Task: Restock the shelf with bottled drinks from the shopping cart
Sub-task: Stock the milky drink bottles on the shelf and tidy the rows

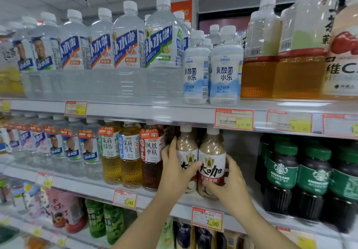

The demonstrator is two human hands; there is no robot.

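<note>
Two beige milk-coffee bottles with white caps and red-and-white labels stand side by side on the middle shelf [174, 200]. My left hand [175, 169] wraps the left bottle [187, 148] from its left side. My right hand [227, 184] grips the right bottle [212, 157] low on its right side, thumb across the label. Both bottles stand upright at the shelf's front edge. The shopping cart is out of view.
Brown and amber tea bottles [152, 157] stand just left of my left hand. Dark green-labelled coffee bottles [280, 173] stand to the right, past a gap. The upper shelf [135, 111] with large water bottles hangs close above the caps. Price tags line the shelf edges.
</note>
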